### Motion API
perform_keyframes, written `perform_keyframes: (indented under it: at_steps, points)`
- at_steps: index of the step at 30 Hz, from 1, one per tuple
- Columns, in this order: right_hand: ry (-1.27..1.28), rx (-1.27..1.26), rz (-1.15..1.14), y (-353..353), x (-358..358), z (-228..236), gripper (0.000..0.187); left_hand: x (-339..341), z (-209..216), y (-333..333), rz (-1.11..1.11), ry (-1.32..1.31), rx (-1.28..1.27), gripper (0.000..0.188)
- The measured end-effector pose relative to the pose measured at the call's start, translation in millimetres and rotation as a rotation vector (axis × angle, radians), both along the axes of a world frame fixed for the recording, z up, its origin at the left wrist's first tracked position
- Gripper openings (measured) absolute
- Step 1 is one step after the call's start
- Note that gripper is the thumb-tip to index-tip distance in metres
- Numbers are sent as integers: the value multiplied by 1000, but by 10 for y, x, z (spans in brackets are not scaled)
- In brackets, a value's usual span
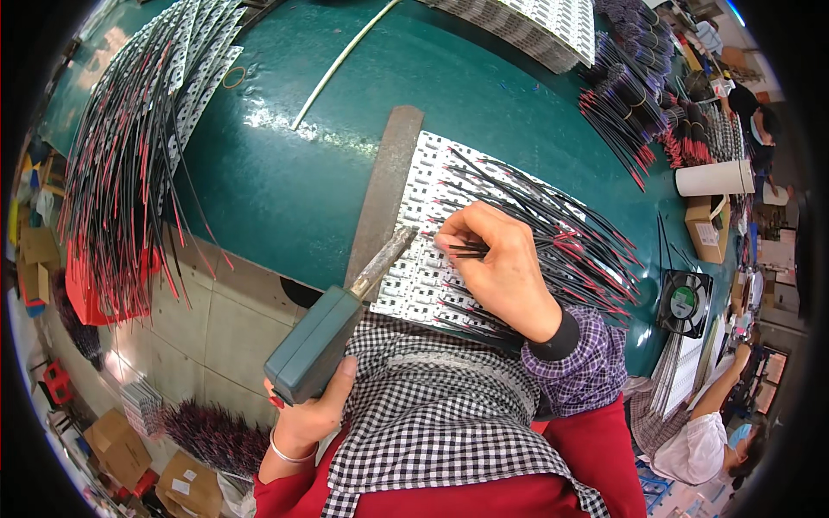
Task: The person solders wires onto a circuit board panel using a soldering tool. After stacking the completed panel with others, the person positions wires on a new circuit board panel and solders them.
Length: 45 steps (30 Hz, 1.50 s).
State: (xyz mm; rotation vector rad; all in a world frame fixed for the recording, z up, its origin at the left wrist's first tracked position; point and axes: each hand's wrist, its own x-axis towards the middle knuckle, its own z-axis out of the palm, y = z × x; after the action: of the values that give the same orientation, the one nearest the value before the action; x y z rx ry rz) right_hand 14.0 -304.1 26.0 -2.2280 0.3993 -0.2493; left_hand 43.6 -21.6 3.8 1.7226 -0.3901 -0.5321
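My left hand point(308, 416) is wrapped round the dark green soldering gun point(314, 344). Its metal tip points up and right, close to the fingers of the other hand. My right hand point(505, 263) pinches short black wires point(467, 250) between thumb and fingers, just above a white circuit board panel point(413, 281). Rows of black wires with red ends point(570, 229) run from the panel off to its right. Whether the wire ends touch the panel under the fingertips is hard to make out. Along the panel's left side lies a flat metal bar point(384, 194).
Finished-looking panels with black and red wires point(129, 164) overhang the green table point(259, 181) at left. Stacked white panels point(535, 30) stand at the back. Wire bundles point(630, 95), a white roll point(715, 179) and a small fan point(686, 302) are right. A person point(704, 440) sits at lower right.
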Motion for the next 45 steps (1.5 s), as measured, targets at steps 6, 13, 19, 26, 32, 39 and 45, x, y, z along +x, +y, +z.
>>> perform_keyframes:
  at_steps: [6,13,19,26,32,39,45]
  points:
    - [-24,27,-29,24,-24,8,15,2,141,-120,167,139,-41,26]
    - [64,42,9,30,-44,2,11,-13,130,-109,145,117,-22,25]
    - [50,-51,-16,20,-35,-39,9,-20,21,-15,10,27,3,33]
    - [58,-73,-17,19,-17,-60,9,20,103,-148,72,-21,91,15]
    - [70,-95,-16,22,-23,-58,9,35,54,-101,-7,-219,90,15]
    - [51,-77,-23,18,-16,-58,10,-37,11,11,21,-3,-31,29]
    - [85,-10,-19,-20,3,-35,12,-29,37,9,-7,-16,27,29]
